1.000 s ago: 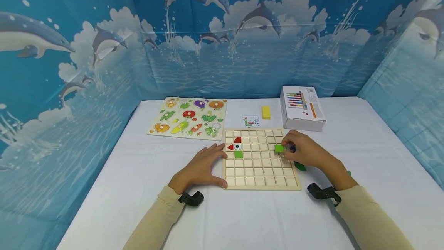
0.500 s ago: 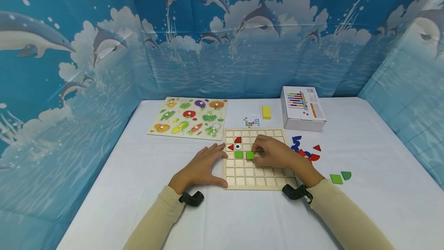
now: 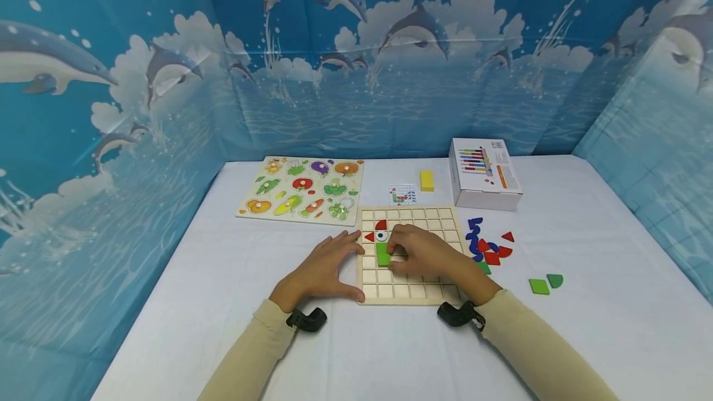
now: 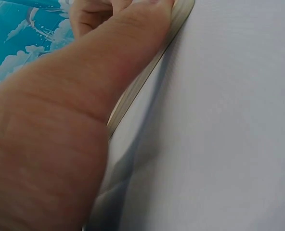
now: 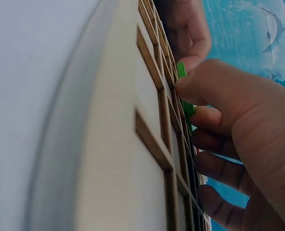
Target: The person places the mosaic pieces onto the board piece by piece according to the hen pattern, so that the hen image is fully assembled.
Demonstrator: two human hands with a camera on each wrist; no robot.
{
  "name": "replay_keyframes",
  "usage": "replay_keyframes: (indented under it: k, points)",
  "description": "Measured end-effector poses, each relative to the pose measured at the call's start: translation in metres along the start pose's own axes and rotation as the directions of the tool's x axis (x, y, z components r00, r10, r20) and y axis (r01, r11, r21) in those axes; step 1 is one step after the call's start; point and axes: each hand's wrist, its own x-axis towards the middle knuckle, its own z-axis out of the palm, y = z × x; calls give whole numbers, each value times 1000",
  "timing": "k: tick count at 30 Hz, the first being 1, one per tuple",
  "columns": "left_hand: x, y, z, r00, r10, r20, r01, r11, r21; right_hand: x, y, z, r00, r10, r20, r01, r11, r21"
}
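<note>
right hand (image 3: 419,254): fingers pinch green square tile (image 3: 383,257) on wooden grid board (image 3: 414,212), near worktop's front edge | left hand (image 3: 325,268): fingers relaxed, thumb against board's left edge | loose coloured pieces (image 3: 487,246) right of board

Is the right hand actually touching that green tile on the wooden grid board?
Touching. The right wrist view shows the right hand with its thumb and fingertips pinching the green tile at the grid board.
</note>
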Motion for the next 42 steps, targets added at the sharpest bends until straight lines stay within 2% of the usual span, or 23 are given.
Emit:
replay_keyframes:
  k: [17,42]
  points:
    - [0,0,0,1000,-6,5,7,1000,-26,0,1,2,1000,16,15,-17,1000,11]
    - [0,0,0,1000,-2,2,2,1000,-13,0,1,-1,1000,-1,25,0,999,43]
